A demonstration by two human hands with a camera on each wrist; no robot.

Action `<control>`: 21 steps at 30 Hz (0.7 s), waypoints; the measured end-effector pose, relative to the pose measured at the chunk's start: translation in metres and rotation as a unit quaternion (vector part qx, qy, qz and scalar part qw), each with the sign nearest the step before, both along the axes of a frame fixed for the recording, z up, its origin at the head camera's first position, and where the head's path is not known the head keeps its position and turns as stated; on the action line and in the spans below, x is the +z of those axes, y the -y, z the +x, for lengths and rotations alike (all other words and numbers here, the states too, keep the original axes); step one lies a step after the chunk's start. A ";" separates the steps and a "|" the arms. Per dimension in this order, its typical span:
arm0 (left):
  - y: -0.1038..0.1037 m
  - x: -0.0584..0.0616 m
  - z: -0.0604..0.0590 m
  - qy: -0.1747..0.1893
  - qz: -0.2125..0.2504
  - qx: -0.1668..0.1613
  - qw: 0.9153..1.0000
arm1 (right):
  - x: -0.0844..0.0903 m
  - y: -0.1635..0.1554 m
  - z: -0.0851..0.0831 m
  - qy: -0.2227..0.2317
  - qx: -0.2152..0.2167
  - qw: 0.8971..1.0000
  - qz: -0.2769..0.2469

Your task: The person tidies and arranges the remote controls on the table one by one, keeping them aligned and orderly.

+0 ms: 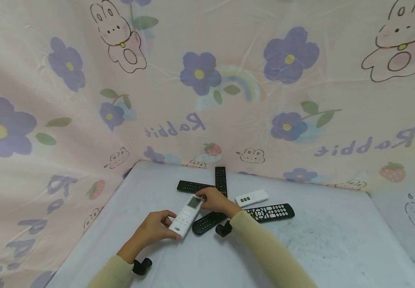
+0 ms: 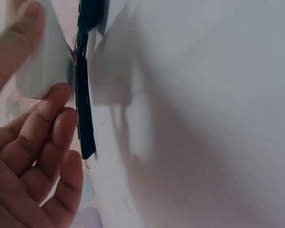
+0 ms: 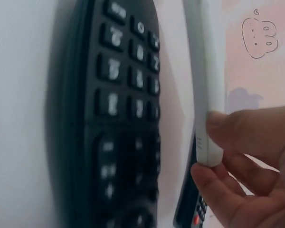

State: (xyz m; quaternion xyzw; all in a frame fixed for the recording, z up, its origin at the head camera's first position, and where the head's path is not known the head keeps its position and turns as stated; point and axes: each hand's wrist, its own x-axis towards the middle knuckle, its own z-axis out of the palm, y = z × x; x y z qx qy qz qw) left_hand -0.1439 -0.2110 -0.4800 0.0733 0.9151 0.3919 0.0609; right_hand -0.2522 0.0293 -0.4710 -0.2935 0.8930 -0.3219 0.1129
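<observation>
A white remote control (image 1: 185, 217) with a small grey screen is held up at a slant between the two hands. My left hand (image 1: 154, 227) grips its lower end, thumb on one side and fingers on the other. At the screen end, my right hand (image 1: 214, 200) pinches the edge; the right wrist view shows thumb (image 3: 221, 128) and fingers on opposite faces of the white casing (image 3: 205, 85). Close under the right hand lies a black remote (image 1: 204, 225), whose keys fill much of the right wrist view. In the left wrist view, a shadow falls on the white tabletop (image 2: 218, 95).
Behind the hands lie two black remotes, one sideways (image 1: 192, 186) and one lengthwise (image 1: 220, 178). Right of the right hand are a smaller white remote (image 1: 253, 197) and a black remote with white buttons (image 1: 274, 212), partly covered by the forearm. A rabbit-print curtain (image 1: 229, 132) encloses the table.
</observation>
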 end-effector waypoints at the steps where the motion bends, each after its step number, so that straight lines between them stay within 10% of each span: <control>1: 0.000 0.000 0.002 -0.001 -0.002 -0.001 1.000 | 0.000 0.002 -0.001 0.001 0.001 1.000 0.001; 21: 0.002 -0.003 0.033 -0.014 -0.095 0.047 0.994 | 0.001 0.040 0.009 0.007 0.032 0.997 0.063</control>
